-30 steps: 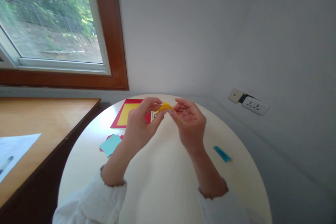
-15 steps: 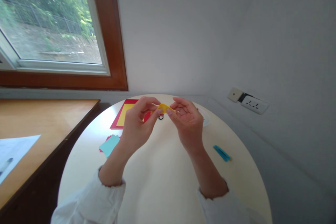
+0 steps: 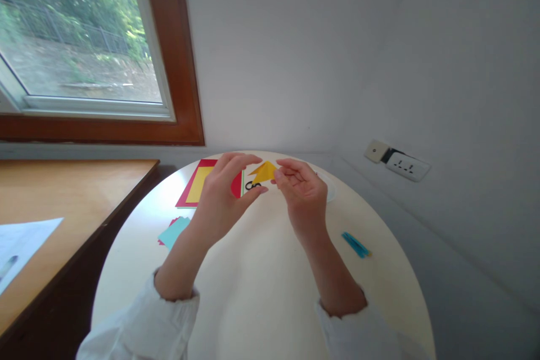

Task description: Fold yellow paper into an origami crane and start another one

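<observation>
Between my two hands is a small piece of folded yellow paper [image 3: 264, 171] with pointed corners. My right hand [image 3: 304, 191] pinches its right end between thumb and fingers. My left hand [image 3: 223, 197] is off the paper, its thumb and fingers spread apart around the left side. Behind the paper, black rings [image 3: 252, 185] lie on the round white table [image 3: 253, 281]. Red and yellow paper sheets [image 3: 198, 183] lie stacked behind my left hand, which partly hides them.
Small light-blue and red paper pieces [image 3: 175, 232] lie beside my left forearm. A blue tool [image 3: 356, 244], its kind unclear, rests at the right. A clear round dish [image 3: 331, 187] is partly behind my right hand. A wooden desk [image 3: 71, 185] stands at the left, walls behind and right.
My left thumb and fingers have let go of the yellow paper and spread apart. The paper stays in my right hand, now showing more of its pointed shape.
</observation>
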### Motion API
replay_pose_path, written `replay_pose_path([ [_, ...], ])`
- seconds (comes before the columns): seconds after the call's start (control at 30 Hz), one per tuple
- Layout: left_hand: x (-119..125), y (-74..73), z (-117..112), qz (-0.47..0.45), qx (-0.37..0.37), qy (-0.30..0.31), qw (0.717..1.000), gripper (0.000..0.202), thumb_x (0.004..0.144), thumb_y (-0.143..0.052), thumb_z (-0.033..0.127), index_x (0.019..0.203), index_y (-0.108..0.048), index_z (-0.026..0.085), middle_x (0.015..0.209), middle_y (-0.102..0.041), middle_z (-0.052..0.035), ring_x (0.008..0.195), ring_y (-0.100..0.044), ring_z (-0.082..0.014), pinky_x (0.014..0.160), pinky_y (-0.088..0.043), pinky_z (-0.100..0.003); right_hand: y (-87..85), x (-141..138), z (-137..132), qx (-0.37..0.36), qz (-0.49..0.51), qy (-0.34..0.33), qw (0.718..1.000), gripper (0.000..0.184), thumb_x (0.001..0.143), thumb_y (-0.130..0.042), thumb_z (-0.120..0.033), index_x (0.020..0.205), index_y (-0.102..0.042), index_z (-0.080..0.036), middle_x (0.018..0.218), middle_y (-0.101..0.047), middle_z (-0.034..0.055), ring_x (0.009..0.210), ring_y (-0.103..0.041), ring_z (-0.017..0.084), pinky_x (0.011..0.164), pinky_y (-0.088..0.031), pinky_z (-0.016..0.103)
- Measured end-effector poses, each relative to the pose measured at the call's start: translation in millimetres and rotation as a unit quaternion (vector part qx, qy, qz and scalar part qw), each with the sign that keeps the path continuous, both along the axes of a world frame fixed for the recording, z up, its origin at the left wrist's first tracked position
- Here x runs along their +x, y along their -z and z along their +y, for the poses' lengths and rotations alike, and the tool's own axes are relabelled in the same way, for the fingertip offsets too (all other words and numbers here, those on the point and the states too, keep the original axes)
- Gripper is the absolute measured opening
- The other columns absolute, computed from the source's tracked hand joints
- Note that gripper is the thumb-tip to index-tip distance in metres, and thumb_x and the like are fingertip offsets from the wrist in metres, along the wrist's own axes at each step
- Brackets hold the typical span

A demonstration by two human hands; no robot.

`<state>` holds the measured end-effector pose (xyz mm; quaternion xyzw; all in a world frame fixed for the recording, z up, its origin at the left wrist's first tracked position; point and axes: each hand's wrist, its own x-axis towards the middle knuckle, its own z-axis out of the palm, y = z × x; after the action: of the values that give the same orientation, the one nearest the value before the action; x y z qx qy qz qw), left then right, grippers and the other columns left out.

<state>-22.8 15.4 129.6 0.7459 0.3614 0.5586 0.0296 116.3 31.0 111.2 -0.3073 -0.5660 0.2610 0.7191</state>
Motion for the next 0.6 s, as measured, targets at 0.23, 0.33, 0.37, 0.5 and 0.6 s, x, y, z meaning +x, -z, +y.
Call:
replay_pose_path([
  [0.23,-2.3,1.4,0.8,0.068,0.065,0.010,0.996,0.014,0.081,-0.057,0.016,0.089,-0.067,0.022,0.082,-0.067,-0.0043,0.075,-0.061,-0.0158,0.068,-0.049,-0.027,-0.1,0.2,1.4,-0.034,0.003,-0.016,0.999,0.016,0.070,-0.066,-0.030,0.081,-0.064,-0.018,0.070,-0.067,0.0014,0.062,-0.063,0.012,0.058,-0.054,0.026],
  [0.33,-2.2,0.5,-0.3,0.060,0.056,-0.008,0.997,0.013,0.081,-0.055,0.016,0.081,-0.067,0.022,0.078,-0.068,-0.0038,0.074,-0.061,-0.0164,0.068,-0.049,-0.027,-1.2,-0.1,0.6,-0.044,0.016,-0.024,0.999,0.016,0.069,-0.067,-0.029,0.080,-0.064,-0.018,0.069,-0.067,0.0007,0.059,-0.061,0.011,0.057,-0.054,0.026],
  [0.37,-2.0,-0.1,-0.8,0.052,0.048,-0.013,0.997,0.014,0.081,-0.055,0.016,0.079,-0.067,0.022,0.077,-0.068,-0.0037,0.073,-0.061,-0.0163,0.067,-0.049,-0.027,-1.5,-0.1,0.3,-0.046,0.019,-0.026,0.998,0.016,0.069,-0.067,-0.030,0.080,-0.064,-0.018,0.068,-0.067,0.0006,0.058,-0.061,0.011,0.056,-0.054,0.026],
  [0.5,-0.3,-3.1,-3.5,-0.014,-0.019,-0.007,1.000,0.010,0.078,-0.058,0.018,0.074,-0.068,0.019,0.070,-0.069,-0.0021,0.065,-0.060,-0.0142,0.060,-0.048,-0.024,-1.8,1.6,-0.2,-0.050,-0.001,-0.019,0.999,0.020,0.074,-0.063,-0.036,0.082,-0.064,-0.018,0.072,-0.065,0.0019,0.064,-0.060,0.012,0.059,-0.052,0.026],
  [0.6,1.4,-4.8,-5.1,-0.083,-0.087,0.007,0.993,0.008,0.075,-0.061,0.019,0.072,-0.068,0.018,0.069,-0.069,-0.0012,0.064,-0.060,-0.0133,0.059,-0.047,-0.022,-1.8,3.7,-0.2,-0.031,-0.014,-0.011,0.999,0.028,0.070,-0.067,-0.040,0.090,-0.064,-0.021,0.091,-0.064,0.0053,0.085,-0.060,0.016,0.067,-0.053,0.027],
])
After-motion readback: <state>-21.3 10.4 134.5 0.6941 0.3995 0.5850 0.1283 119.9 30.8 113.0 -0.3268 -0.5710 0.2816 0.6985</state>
